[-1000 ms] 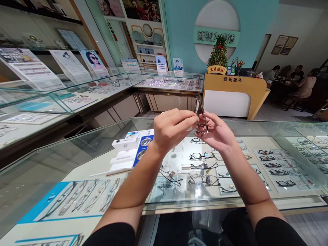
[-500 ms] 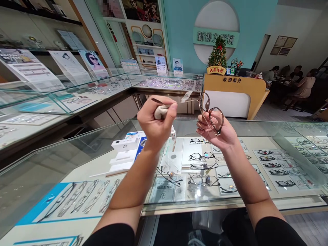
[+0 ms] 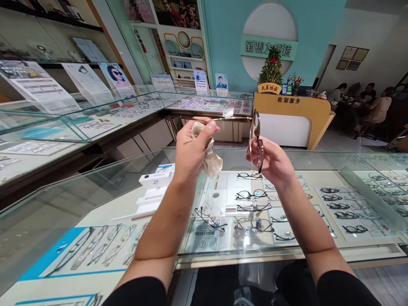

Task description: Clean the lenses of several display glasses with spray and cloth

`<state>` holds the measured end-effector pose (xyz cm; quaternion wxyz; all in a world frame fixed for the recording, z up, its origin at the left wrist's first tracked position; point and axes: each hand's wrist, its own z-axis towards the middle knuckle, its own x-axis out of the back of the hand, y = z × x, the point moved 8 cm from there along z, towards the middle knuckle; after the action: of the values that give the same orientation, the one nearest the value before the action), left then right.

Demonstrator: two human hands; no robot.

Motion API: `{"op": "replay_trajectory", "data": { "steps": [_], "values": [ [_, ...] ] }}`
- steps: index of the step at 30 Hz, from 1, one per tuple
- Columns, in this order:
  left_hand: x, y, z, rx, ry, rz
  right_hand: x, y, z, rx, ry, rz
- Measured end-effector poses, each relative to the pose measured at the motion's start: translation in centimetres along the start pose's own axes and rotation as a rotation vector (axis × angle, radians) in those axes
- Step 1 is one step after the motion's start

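My right hand (image 3: 278, 162) grips a pair of eyeglasses (image 3: 260, 154) with dark rims and thin temples, fingers closed near the bridge and lower rim. The glasses are turned almost edge-on, in the air above the glass counter. One temple points left, and a small white tag (image 3: 228, 113) hangs on it. My left hand (image 3: 190, 149) is closed around a crumpled cream cloth (image 3: 213, 162), part of which dangles below the thumb. The tip end of that temple runs along the top of the left fingers; whether they pinch it is hard to see.
Below my hands is a glass display counter (image 3: 188, 258) holding rows of eyeglasses (image 3: 251, 194) and a white stepped stand (image 3: 149, 195). More glass cases (image 3: 127, 111) line the left. A yellow-and-white cashier desk (image 3: 287, 121) stands ahead, and several people (image 3: 376, 106) sit at far right.
The glasses have turned from facing me to nearly edge-on, their temple now level. The cloth, bunched inside my left fist before, now hangs loose from it. My left hand has rotated slightly.
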<state>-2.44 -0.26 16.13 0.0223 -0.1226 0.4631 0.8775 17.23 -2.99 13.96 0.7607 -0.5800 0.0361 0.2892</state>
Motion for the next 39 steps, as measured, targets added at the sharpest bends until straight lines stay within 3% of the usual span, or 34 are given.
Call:
{"op": "replay_trajectory", "data": {
  "steps": [2, 6, 10, 18, 27, 39],
  "values": [
    [-1.1, -0.2, -0.6, 0.107, -0.122, 0.044, 0.2, -0.3, 0.1, 0.04, 0.008, -0.03],
    [-4.6, -0.6, -3.1, 0.335, -0.494, 0.089, 0.5, -0.6, 0.3, 0.074, 0.005, -0.077],
    [-6.5, -0.5, -4.8, 0.376, -0.644, 0.032, 0.3, -0.4, 0.4, 0.075, -0.016, -0.093],
    [-7.2, -1.5, -5.3, 0.469, -0.68, -0.108, 0.0, -0.5, 0.2, 0.082, -0.014, -0.147],
    [-7.7, -1.2, -5.5, 0.471, -0.683, -0.172, -0.2, -0.7, 0.1, 0.09, -0.021, -0.152],
    [-7.5, -0.6, -4.5, 0.339, -0.523, -0.26, 0.3, -1.2, -0.1, 0.194, 0.11, -0.05]
  ]
}}
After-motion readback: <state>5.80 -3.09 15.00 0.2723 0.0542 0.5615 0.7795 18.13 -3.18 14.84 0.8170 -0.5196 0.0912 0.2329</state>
